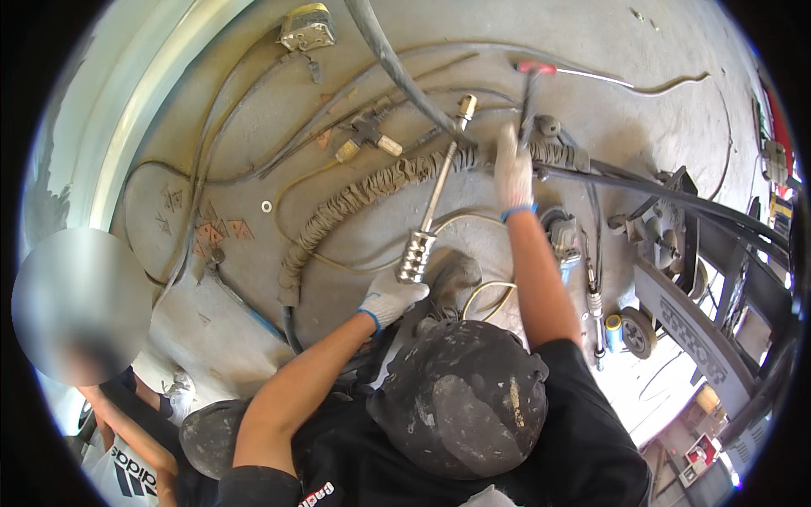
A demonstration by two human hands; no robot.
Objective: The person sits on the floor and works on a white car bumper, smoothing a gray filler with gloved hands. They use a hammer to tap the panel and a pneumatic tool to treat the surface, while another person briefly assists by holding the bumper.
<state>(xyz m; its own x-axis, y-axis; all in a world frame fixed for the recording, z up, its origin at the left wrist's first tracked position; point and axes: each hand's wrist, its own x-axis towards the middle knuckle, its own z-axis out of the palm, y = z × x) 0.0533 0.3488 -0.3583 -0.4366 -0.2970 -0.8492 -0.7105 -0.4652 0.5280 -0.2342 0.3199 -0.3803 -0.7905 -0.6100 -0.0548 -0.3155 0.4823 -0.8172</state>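
Observation:
My left hand (pixel 393 296), in a white glove with a blue cuff, grips the lower end of a slide hammer (pixel 418 256). This tool has a shiny ribbed cylinder, and its long rod slants up and away to a brass-coloured tip beside a thick dark cable. My gloved right hand (pixel 514 173) reaches farther forward, at the cloth-wrapped hose (pixel 384 177). A dark bar (pixel 530 106) stands right against its fingers; blur hides whether they hold it. Beyond lies a screwdriver (pixel 538 68) with a red handle. My stained dark knee (pixel 460 393) rises between my arms.
Cables and hoses curve over the concrete floor. An angle grinder (pixel 564 237) lies right of my right forearm, near a wheeled metal frame (pixel 688 325). Small triangular plates (pixel 221 230) and a yellow-topped box (pixel 306 29) lie left. Another person (pixel 131 439) is at lower left.

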